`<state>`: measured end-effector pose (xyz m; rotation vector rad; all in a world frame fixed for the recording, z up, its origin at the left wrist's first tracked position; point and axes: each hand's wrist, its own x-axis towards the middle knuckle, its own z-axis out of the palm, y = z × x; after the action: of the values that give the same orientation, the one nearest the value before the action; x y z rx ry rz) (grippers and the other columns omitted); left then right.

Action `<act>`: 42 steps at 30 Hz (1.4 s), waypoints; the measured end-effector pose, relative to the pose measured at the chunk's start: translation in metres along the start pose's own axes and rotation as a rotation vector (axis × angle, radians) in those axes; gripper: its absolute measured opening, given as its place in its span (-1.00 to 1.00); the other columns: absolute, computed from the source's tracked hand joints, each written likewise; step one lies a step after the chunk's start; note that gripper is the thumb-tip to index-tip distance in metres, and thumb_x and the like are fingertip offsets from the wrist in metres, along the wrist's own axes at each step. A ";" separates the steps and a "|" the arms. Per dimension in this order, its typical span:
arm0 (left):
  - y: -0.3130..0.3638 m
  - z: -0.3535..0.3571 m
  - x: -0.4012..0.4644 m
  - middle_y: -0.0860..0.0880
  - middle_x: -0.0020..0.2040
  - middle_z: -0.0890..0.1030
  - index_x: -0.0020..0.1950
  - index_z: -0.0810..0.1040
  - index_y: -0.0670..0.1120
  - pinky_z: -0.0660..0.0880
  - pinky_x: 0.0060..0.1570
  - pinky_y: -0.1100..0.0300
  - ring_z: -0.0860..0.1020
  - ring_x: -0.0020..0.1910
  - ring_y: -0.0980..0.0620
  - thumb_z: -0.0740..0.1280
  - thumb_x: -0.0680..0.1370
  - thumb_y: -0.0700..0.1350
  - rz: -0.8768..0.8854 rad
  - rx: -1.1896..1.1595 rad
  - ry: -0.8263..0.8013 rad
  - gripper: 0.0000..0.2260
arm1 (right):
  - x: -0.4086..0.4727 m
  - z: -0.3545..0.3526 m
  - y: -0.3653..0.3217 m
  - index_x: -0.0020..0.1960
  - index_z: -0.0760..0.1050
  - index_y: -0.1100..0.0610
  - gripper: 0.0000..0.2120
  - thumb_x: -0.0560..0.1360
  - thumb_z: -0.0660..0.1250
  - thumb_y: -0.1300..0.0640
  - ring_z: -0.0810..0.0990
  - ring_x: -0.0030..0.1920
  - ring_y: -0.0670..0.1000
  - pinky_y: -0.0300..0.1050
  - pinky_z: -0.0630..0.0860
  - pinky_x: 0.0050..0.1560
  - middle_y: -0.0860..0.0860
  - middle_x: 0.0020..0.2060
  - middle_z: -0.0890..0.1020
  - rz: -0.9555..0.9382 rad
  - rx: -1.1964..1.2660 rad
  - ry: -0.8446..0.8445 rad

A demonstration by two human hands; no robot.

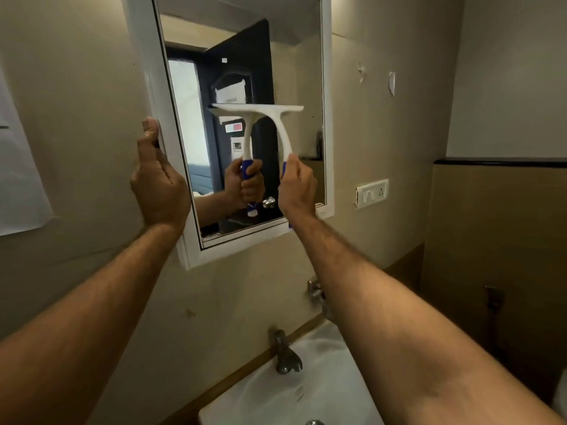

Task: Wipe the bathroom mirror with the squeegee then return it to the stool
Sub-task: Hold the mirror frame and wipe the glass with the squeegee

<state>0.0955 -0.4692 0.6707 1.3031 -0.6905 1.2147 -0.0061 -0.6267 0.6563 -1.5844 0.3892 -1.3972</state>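
Nearest you, at 6 o'clock, sits the sink point(322, 391) with its tap point(285, 354). Farther out, your left hand point(158, 182) clasps the mirror point(276, 72) frame at 9 o'clock, steadying it. Your right hand point(296, 187) is closed around the handle of the squeegee point(264, 113), blade flat on the glass mid-mirror. You're mid-wipe; next, likely pull down with even pressure.

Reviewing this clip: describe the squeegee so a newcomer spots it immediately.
Find the white-framed mirror above the sink. Against its glass, the right hand holds the squeegee: a wide white blade on a curved white neck with a blue grip. Its lookalike beside it is only the reflection.
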 end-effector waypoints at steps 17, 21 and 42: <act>0.023 0.002 0.006 -0.08 0.19 0.61 0.38 0.44 -0.18 0.23 -0.07 0.72 0.42 0.00 0.31 0.11 0.68 -0.18 -0.102 0.026 0.073 -0.70 | 0.015 -0.023 -0.040 -0.28 0.39 0.04 -0.59 0.65 0.00 -0.09 0.41 -0.37 -0.01 -0.15 0.32 -0.37 0.02 -0.40 0.44 -0.032 0.035 -0.070; 0.019 -0.002 0.006 -0.07 0.24 0.59 0.42 0.40 -0.15 0.25 -0.04 0.69 0.44 0.03 0.24 0.10 0.68 -0.17 -0.080 0.070 0.018 -0.68 | 0.018 -0.012 -0.033 -0.32 0.34 0.06 -0.57 0.66 0.00 -0.08 0.36 -0.39 -0.03 -0.16 0.29 -0.36 0.01 -0.43 0.38 -0.013 0.025 -0.083; 0.041 0.008 0.078 -0.10 0.22 0.58 0.41 0.39 -0.19 0.21 -0.10 0.76 0.47 -0.02 0.43 0.10 0.68 -0.19 0.019 0.022 -0.001 -0.69 | 0.036 0.002 -0.016 -0.30 0.34 0.03 -0.60 0.65 0.01 -0.07 0.31 -0.43 -0.07 -0.21 0.27 -0.42 -0.03 -0.44 0.35 -0.076 0.012 -0.020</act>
<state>0.0815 -0.4621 0.7578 1.3176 -0.6932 1.2402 0.0006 -0.6454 0.6909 -1.6165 0.3110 -1.4369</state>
